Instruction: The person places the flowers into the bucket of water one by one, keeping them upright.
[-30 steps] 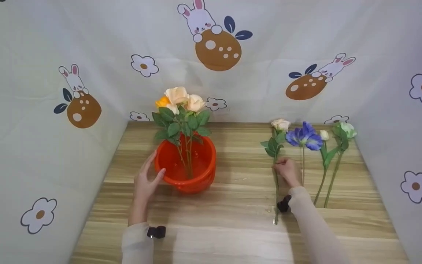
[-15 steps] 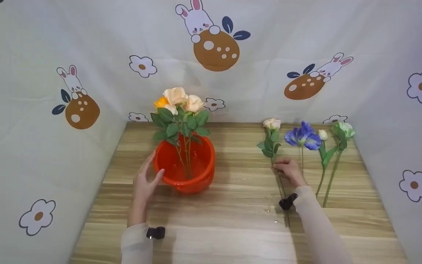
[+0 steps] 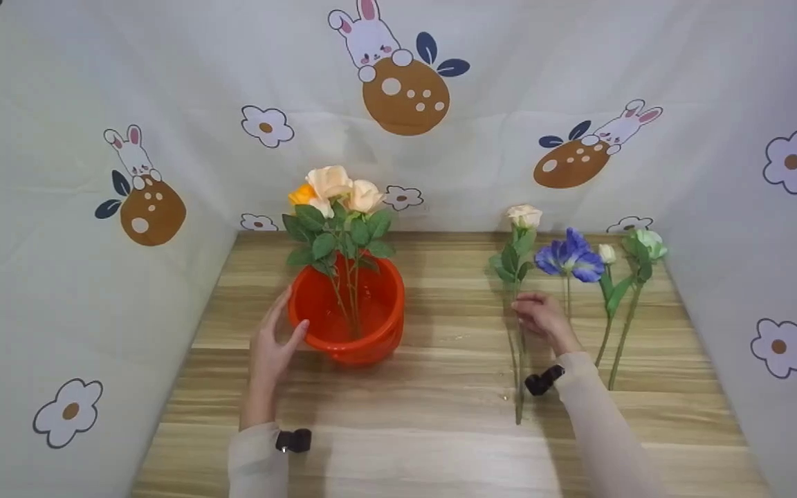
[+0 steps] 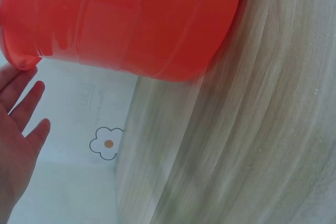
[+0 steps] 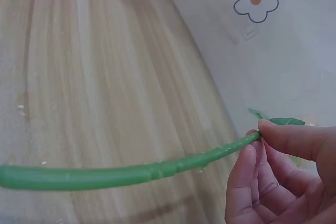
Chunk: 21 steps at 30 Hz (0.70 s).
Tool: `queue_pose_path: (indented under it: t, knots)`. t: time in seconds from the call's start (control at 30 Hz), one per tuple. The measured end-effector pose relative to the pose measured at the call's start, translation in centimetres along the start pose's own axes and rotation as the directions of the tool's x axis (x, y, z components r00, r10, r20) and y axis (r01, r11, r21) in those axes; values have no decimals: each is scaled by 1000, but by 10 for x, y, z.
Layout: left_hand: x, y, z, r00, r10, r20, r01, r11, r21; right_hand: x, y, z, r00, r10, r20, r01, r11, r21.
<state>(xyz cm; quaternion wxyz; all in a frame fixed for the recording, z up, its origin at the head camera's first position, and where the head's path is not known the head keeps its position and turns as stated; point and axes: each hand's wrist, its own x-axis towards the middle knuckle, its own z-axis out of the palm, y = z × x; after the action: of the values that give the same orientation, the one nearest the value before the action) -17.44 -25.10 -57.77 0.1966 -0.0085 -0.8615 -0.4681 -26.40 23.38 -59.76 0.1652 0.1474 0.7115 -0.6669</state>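
My left hand [image 3: 270, 356] rests its straight fingers at the left rim of an orange-red bucket [image 3: 371, 351]. In the left wrist view, fingertips [image 4: 32, 74] meet the bucket's rim while the palm stays off its wall. Several peach roses [image 3: 329, 181] and a yellow-orange flower [image 3: 301, 194] stand in the bucket, their stems leaning on its inside. Right of it, my right hand [image 3: 544, 319] pinches the stem of a peach artificial rose [image 3: 524, 216]. The right wrist view shows thumb and fingers gripping this long green stem [image 5: 121, 177], held raised over the table.
Beside my right hand lie a purple flower [image 3: 570, 257], a white bud [image 3: 607, 254] and a pale green flower [image 3: 649, 243] in a row. Small clear bits [image 3: 505, 398] dot the wooden table [image 3: 440, 429]. A patterned cloth [image 3: 481, 173] closes off the back and sides.
The rose in my right hand has come up off the table, its head rising and its stem swinging slightly. My left hand stays at the bucket.
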Motion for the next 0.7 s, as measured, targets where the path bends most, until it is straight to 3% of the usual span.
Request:
queue_pose_path:
  t: [0.23,0.43,0.7]
  knots:
    - [0,1,-1,1000,-9,6,9,1000,-12,-7,-12,2,997,-72,-2,72,995,71]
    - [0,1,-1,1000,-24,15,25,1000,-14,-12,-24,4,992,-120,-36,122,991,46]
    - [0,1,-1,1000,18,4,-18,1000,-7,-19,-39,10,983,-176,-56,181,979,96]
